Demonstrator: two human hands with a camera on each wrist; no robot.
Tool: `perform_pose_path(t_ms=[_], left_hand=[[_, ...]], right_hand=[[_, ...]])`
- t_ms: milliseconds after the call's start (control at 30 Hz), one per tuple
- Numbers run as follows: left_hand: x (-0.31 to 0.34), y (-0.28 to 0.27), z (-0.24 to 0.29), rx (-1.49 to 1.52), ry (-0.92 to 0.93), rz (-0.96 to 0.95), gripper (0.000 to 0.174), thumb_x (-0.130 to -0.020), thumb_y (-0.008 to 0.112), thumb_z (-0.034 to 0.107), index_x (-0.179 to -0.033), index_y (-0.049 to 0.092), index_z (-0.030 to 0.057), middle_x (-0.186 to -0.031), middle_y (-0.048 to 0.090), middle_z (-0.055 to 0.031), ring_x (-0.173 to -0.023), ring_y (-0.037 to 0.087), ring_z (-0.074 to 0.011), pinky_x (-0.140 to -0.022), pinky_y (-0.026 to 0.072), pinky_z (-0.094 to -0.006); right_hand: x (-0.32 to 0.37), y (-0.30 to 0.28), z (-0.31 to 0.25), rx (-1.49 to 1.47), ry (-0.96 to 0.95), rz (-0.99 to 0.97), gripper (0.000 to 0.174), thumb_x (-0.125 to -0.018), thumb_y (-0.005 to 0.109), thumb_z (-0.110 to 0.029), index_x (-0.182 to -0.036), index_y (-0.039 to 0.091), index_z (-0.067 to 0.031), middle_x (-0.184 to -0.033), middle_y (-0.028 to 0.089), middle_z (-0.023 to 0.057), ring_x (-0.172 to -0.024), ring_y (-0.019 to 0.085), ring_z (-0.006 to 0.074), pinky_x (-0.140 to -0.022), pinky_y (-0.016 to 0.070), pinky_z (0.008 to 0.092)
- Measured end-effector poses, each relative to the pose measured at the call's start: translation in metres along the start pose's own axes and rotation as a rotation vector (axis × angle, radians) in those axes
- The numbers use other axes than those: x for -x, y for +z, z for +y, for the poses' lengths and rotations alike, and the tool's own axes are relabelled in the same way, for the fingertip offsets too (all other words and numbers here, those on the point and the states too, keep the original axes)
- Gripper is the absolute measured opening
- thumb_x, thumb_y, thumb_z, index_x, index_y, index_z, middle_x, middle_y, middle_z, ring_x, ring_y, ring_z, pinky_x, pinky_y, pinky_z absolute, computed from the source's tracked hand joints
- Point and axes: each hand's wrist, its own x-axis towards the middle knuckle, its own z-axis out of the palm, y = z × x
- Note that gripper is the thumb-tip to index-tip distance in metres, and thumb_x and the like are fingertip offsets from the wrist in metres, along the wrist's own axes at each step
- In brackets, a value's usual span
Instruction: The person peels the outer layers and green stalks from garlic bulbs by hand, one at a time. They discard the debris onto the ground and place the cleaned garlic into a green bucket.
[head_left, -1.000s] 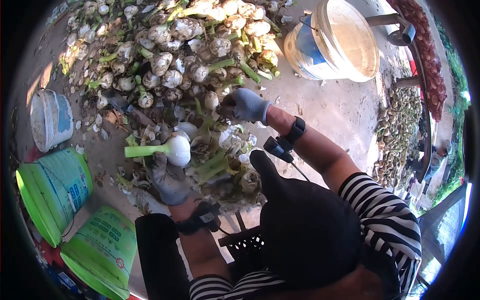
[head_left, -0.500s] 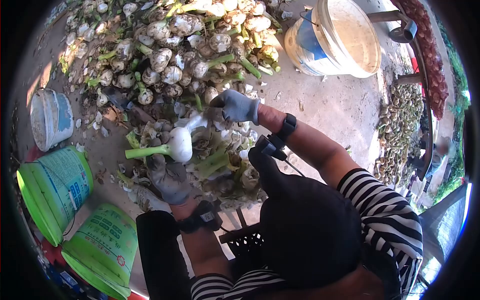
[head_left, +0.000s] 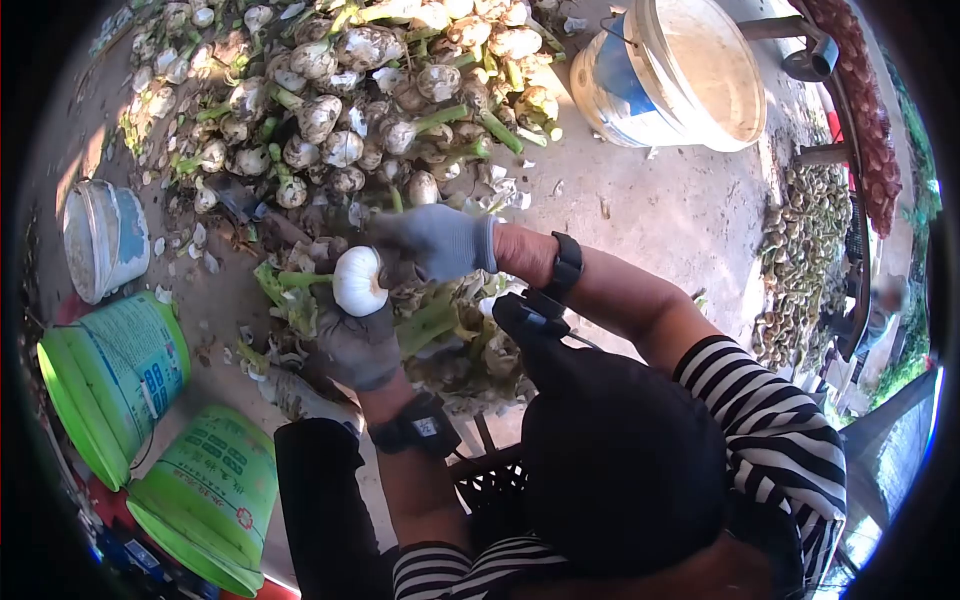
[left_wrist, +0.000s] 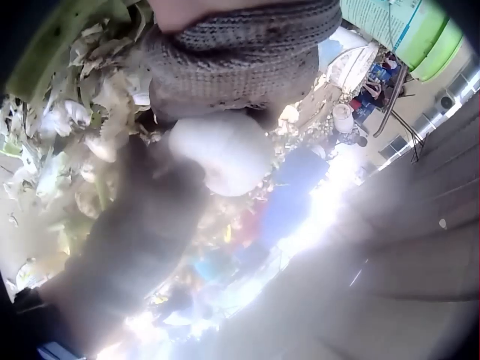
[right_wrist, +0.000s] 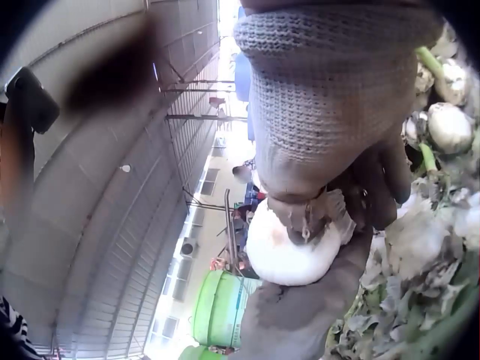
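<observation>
A white garlic bulb (head_left: 358, 281) with a green stem (head_left: 303, 279) is held by my gloved left hand (head_left: 362, 350) from below, its stem pointing left in the head view. My gloved right hand (head_left: 437, 242) is at the bulb's far right side. In the right wrist view its thumb presses at the root end of the bulb (right_wrist: 289, 251), and papery garlic skin (right_wrist: 341, 216) shows between thumb and curled fingers. The left wrist view shows the bulb (left_wrist: 225, 154) between both gloves, with the right hand blurred.
Untrimmed garlic bulbs (head_left: 340, 110) lie heaped ahead. Peelings and cut stems (head_left: 430, 325) pile up below my hands. A white bucket (head_left: 650, 80) stands at far right, a smaller one (head_left: 105, 240) at left, near two green buckets (head_left: 115, 375). More garlic (head_left: 800, 260) is spread at right.
My right hand first drew a white strip of skin off to the right, then came back left to the bulb. My left hand has turned the bulb, its root end now facing right.
</observation>
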Motion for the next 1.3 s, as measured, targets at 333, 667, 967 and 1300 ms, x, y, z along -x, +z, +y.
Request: perform_pose_path(t_ms=[333, 667, 967, 1300], left_hand=[[-0.018, -0.006, 0.017, 0.834, -0.211, -0.161, 0.048, -0.087, 0.038, 0.02, -0.129, 0.034, -0.0013, -0.134, 0.035, -0.0184, -0.128, 0.029, -0.0295, -0.105, 0.0219, -0.0502], [-0.011, 0.002, 0.046, 0.232, -0.296, -0.361, 0.032, -0.09, 0.045, 0.02, -0.12, 0.045, 0.0067, -0.12, 0.049, -0.0147, -0.109, 0.05, -0.0258, -0.087, 0.0452, -0.0446], [-0.014, -0.035, 0.103, 0.151, 0.096, -0.27, 0.034, -0.073, 0.054, 0.013, -0.106, 0.051, 0.0024, -0.118, 0.05, -0.0161, -0.112, 0.047, -0.031, -0.093, 0.0393, -0.0436], [-0.034, -0.024, 0.188, -0.189, 0.4, -0.427, 0.027, -0.068, 0.056, 0.022, -0.089, 0.052, 0.0036, -0.113, 0.051, -0.0205, -0.107, 0.049, -0.0353, -0.091, 0.0416, -0.0456]], right_hand=[[0.029, -0.002, 0.016, -0.231, 0.12, -0.122, 0.022, -0.076, 0.058, -0.003, -0.098, 0.057, -0.0003, -0.091, 0.06, 0.0099, -0.085, 0.059, 0.0173, -0.073, 0.048, 0.0285], [0.004, 0.01, -0.006, -0.222, 0.186, 0.172, 0.022, -0.075, 0.063, -0.011, -0.094, 0.056, -0.0025, -0.072, 0.06, 0.0079, -0.066, 0.058, 0.0146, -0.062, 0.0472, 0.0272], [0.028, -0.055, 0.017, 0.448, 0.119, 0.469, 0.022, -0.075, 0.061, -0.022, -0.092, 0.061, -0.0068, -0.082, 0.06, 0.0128, -0.074, 0.059, 0.0268, -0.068, 0.0463, 0.0359], [-0.013, -0.038, -0.017, 0.189, 0.007, 0.171, 0.021, -0.074, 0.059, -0.01, -0.095, 0.061, -0.0052, -0.075, 0.064, 0.0089, -0.065, 0.063, 0.0196, -0.06, 0.0502, 0.0271]])
